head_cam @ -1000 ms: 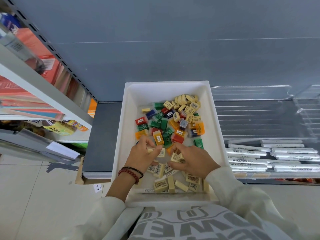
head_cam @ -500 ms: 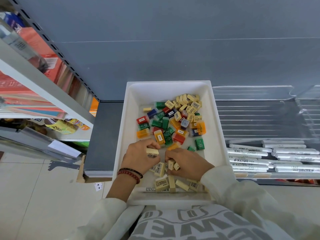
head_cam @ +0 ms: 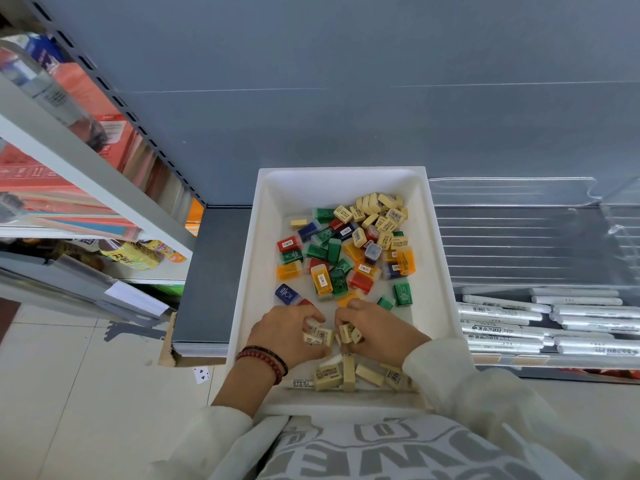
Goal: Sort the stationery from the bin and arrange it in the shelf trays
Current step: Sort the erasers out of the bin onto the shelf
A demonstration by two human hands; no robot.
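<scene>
Back toward the near end of the white bin (head_cam: pixel 249 271) came both hands since the frame before, uncovering a blue eraser (head_cam: pixel 284 293) just beyond the left knuckles. Far left, a grey shelf (head_cam: pixel 86 168) carried red and orange books, and a playing card (head_cam: pixel 201 374) lay on the floor tiles below. The left grip (head_cam: pixel 287 332), beaded bracelets (head_cam: pixel 265 358) at its wrist, was curled around barcoded cream erasers (head_cam: pixel 318 336). Almost touching it, the right grip (head_cam: pixel 379 332) was clenched on small cream erasers (head_cam: pixel 348 333). More loose cream erasers (head_cam: pixel 346 372) lay on the bin floor just under both hands. Beyond the fingers, the coloured erasers (head_cam: pixel 337 268) sat heaped mid-bin, with a cream pile (head_cam: pixel 379 213) at the far right corner. Off to the right, white markers (head_cam: pixel 502 320) lay sideways in a clear shelf tray (head_cam: pixel 519 181).
</scene>
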